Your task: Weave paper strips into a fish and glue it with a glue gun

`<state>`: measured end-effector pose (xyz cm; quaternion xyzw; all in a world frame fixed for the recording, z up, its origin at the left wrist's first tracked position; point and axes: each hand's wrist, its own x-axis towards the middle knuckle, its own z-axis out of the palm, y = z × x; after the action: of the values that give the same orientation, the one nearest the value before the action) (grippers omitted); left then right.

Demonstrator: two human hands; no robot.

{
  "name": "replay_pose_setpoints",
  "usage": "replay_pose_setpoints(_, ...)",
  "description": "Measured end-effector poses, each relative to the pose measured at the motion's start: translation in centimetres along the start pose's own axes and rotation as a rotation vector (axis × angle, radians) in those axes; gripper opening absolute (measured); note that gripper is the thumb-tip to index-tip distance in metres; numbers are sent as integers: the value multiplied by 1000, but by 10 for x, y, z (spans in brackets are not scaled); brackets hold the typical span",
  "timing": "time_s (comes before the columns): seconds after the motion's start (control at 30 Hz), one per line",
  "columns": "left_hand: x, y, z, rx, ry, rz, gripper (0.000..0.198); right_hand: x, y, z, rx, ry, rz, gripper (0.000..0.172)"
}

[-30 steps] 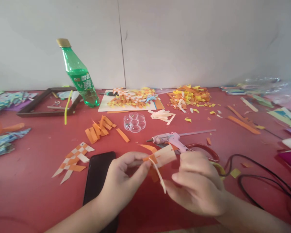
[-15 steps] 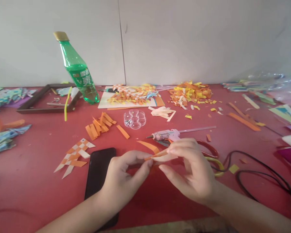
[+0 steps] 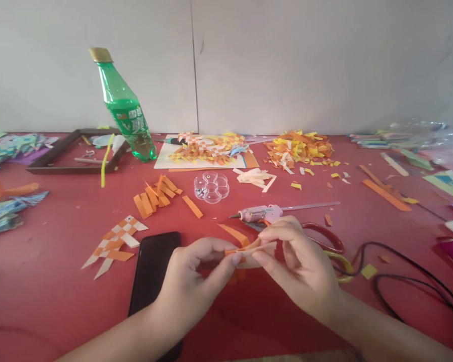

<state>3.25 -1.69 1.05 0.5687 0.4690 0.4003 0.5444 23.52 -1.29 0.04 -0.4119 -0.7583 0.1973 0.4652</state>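
Between my two hands are orange and cream paper strips (image 3: 257,248), crossed and partly hidden by fingers. My left hand (image 3: 200,274) is closed, pinching the strips' left end between thumb and fingers. On the right, my right hand (image 3: 300,259) has its thumb and fingertips on the strips' other end. A long orange strip (image 3: 234,234) lies just behind them. Left of my left hand are a black phone (image 3: 154,266) and a woven orange-and-white paper fish (image 3: 115,244). Beyond my right hand rests a pink glue gun (image 3: 262,213), beside scissors with red and yellow handles (image 3: 337,265).
Orange strips (image 3: 153,198), a clear flower-shaped case (image 3: 212,187) and cream strips (image 3: 254,177) lie mid-table. Farther back stand a green bottle (image 3: 130,123), a dark frame (image 3: 56,151) and a scrap pile (image 3: 300,148). A black cable (image 3: 411,256) loops at the right.
My right thumb has come up against the paper strips, and the fingers have shifted along them. More of the cream strip shows between my hands. The view has shifted slightly.
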Motion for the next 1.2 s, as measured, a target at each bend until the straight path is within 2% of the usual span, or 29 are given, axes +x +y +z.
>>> replay_pose_setpoints(0.13, 1, 2, -1, 6, 3, -33, 15, 4, 2, -2, 36, 7, 20, 17)
replay_pose_setpoints(0.27, 1, 2, -1, 31, -5, 7, 15, 8, 1, -2, 221, -33, 81, 10)
replay_pose_setpoints(0.37, 1, 1, 0, 30, -2, 5, 16, 8, -2, -1, 295, -48, 131, 10)
replay_pose_setpoints(0.47, 0, 1, 1, 11, -25, -22, 16, 8, -4, -1, 301, -63, 114, 12)
replay_pose_setpoints(0.53, 0, 1, 1, 22, -23, -7, 15, 8, -6, -2, 286, -58, 49, 15)
replay_pose_setpoints(0.6, -1, 2, 0, 83, 16, 80, 11, 10, -8, -4, 233, -32, -66, 19)
replay_pose_setpoints(0.7, -1, 3, -3, 219, 68, 317, 2, 12, -12, -10, 106, -1, -248, 24)
replay_pose_setpoints(0.8, -1, 6, -6, 275, 16, 551, 14, 14, -14, -16, 24, -33, -366, 29)
replay_pose_setpoints(0.87, -1, 8, -7, 281, -21, 642, 19, 15, -15, -20, 25, -58, -428, 31)
replay_pose_setpoints(0.97, -2, 10, -8, 306, -32, 670, 23, 15, -16, -22, 60, -69, -450, 31)
replay_pose_setpoints(1.2, -5, 13, -8, 330, -41, 693, 23, 11, -21, -21, 60, -76, -330, 29)
